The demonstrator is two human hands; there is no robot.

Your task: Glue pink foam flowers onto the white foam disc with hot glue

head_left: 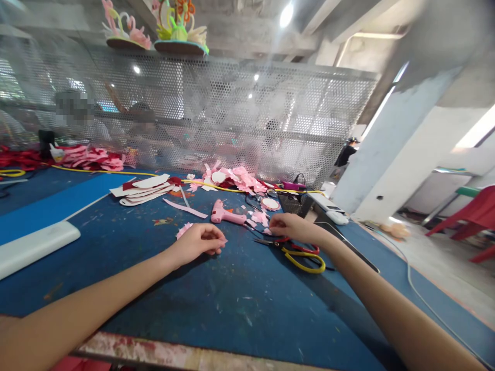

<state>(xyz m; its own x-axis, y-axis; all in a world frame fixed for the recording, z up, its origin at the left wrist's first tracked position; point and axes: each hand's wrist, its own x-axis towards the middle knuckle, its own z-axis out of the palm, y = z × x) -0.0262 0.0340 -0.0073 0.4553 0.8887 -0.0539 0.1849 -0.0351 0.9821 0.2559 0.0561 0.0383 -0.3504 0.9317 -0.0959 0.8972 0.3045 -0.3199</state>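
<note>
My left hand [205,240] is closed in a pinch above the blue table, with what looks like a small pink piece at its fingertips. Behind its wrist a pink frilled piece [183,230] shows in part. To the right, my right hand [286,227] has its fingers curled down and together beside small pink scraps [258,217]; whatever lies between them is too small to make out. Under and beside this hand lie scissors with yellow handles [305,262] and a red-handled tool [307,249]. Between both hands rests a pink glue gun [228,214].
Cut white-backed pieces [145,189] are stacked at left, near a pale long object [38,247]. Pink and red petals [240,179] heap against the perforated metal screen [216,113]. A yellow cord [216,188] crosses the back; a black basket [294,204] stands right.
</note>
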